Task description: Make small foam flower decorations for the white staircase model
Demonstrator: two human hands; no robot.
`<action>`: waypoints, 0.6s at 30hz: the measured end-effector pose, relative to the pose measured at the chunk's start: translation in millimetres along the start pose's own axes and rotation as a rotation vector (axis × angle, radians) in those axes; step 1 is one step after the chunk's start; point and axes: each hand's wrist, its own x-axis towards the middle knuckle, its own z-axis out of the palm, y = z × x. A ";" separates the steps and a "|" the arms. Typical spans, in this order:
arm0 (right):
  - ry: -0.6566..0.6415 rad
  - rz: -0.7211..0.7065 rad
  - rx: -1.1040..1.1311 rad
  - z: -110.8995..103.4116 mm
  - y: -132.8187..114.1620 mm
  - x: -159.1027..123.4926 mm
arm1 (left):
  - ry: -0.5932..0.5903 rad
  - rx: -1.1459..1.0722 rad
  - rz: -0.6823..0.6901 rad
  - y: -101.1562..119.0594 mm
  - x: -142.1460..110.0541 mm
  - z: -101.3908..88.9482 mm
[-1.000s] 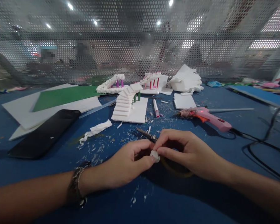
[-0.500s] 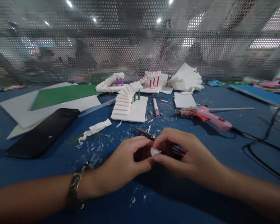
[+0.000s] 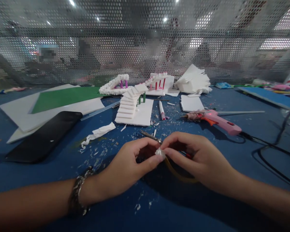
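My left hand and my right hand meet over the blue table, fingertips pinched together on a small white crumpled lump. A yellowish curved band, perhaps a tape roll, shows under my right hand. Scissors lie just beyond my fingers, partly hidden by them. A bracelet sits on my left wrist.
White foam stair models stand behind. A pink glue gun with a black cord lies to the right. A black phone, white and green sheets, a marker and foam scraps are around. A perforated metal screen closes the back.
Both hands have shifted slightly up and away with the white lump. The yellowish band under my right hand is in view again.
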 end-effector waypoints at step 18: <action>0.078 -0.090 -0.220 -21.5 0.8 7.0 | 0.033 -0.205 -0.031 1.8 0.7 -2.8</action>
